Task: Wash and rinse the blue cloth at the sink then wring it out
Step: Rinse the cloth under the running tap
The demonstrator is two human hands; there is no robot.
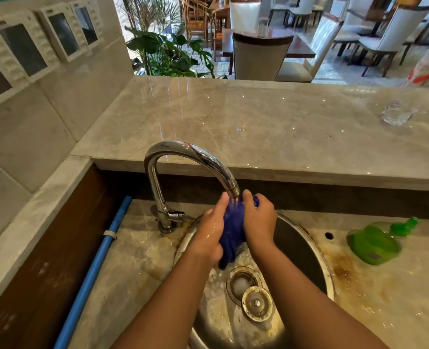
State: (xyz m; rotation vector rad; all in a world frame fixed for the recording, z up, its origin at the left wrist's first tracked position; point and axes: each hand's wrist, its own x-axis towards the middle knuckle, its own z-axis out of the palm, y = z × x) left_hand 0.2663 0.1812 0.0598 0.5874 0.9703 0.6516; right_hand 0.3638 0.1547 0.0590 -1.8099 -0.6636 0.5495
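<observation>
- Head view: you are mid-rinse. Your left hand (212,233) and right hand (258,222) meet just above centre frame, both clenched round the blue cloth (232,230), which is bunched between your palms.
- The cloth sits directly under the spout of the chrome faucet (183,157), over the round steel sink (316,248). Water runs onto its top, and its tail hangs down towards the drain (242,283).
- Foam shows in the drain, so I judge that soap is washing out and wringing is not yet begun.
- Next move, as I judge it: keep working the cloth under the stream until the water looks clear. Then take one end in each hand and twist in opposite directions over the basin, so the water falls inside the rim.
- Count:
  - two hands, one cloth, one faucet, one sink;
  - one loose drain plug (257,303), lower centre, beside the drain;
  - one green soap bottle (374,243) lying at right;
  - one blue pipe (95,268) at lower left;
  - one clear glass (397,113) on the counter, upper right;
  - four wall panels (22,46) at upper left.
</observation>
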